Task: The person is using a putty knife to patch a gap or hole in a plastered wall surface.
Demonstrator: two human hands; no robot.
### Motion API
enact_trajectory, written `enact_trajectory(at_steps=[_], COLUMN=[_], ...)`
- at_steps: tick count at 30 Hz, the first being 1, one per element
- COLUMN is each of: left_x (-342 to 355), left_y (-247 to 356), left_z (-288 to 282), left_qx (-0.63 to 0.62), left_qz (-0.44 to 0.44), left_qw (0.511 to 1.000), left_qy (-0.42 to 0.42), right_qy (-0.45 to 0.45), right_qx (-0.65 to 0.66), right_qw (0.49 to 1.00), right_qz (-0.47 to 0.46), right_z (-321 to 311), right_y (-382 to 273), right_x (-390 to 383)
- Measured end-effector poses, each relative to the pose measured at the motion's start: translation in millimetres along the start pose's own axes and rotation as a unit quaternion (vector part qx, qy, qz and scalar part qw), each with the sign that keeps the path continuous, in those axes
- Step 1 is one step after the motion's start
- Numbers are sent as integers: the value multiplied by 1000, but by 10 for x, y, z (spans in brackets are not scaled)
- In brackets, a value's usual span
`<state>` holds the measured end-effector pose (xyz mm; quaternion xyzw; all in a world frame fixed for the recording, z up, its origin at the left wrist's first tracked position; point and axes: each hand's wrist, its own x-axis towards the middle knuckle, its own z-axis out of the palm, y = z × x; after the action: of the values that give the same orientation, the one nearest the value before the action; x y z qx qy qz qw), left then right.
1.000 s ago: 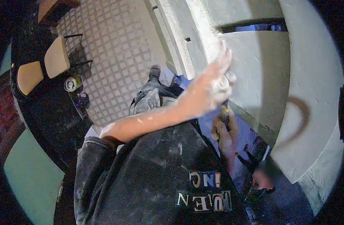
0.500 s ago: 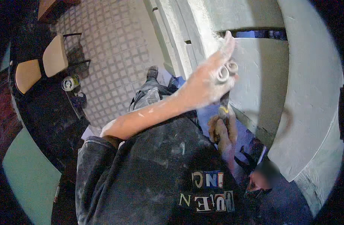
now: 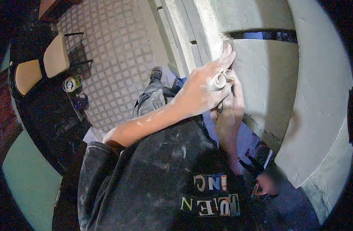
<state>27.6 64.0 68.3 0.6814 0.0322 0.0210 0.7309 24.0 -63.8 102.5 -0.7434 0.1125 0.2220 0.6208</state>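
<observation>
My left hand (image 3: pixel 201 84), dusted white, is closed around two small white rolled tubes (image 3: pixel 214 83) whose open ends face up. Its outstretched fingertips reach the pale wall edge (image 3: pixel 212 27), beside a thin grey flat piece (image 3: pixel 227 41) that looks like a blade. Just to the right and partly behind, my right hand (image 3: pixel 234 104) is wrapped around a slim hand tool, mostly hidden now; its dark shaft and yellow-marked handle showed earlier. Whether the grey piece belongs to that tool, I cannot tell.
Grey-green wall panels (image 3: pixel 267 81) curve along the right, with a dark horizontal gap (image 3: pixel 261 35) between them. Two pale chairs (image 3: pixel 56 56) and a can (image 3: pixel 72 84) are at the left, beside the tiled floor (image 3: pixel 107 42). A person's blurred head (image 3: pixel 272 180) appears lower right.
My right hand has risen with the tool to meet my left hand. My left hand has shifted slightly left and down, and the grey flat piece now shows at its fingertips.
</observation>
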Motion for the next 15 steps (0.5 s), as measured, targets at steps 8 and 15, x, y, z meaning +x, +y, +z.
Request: enact_trajectory(at_steps=[8, 15], left_x=[-91, -73], left_y=[-36, 61], left_z=[41, -8], left_qx=[4, -3], left_qz=[19, 21], left_qw=[1000, 999], left_qy=[-6, -31], right_qy=[15, -13], right_qx=[8, 22], right_qw=[991, 1000], right_qz=[132, 4], right_z=[-36, -94], right_y=[-101, -97], right_x=[-221, -317])
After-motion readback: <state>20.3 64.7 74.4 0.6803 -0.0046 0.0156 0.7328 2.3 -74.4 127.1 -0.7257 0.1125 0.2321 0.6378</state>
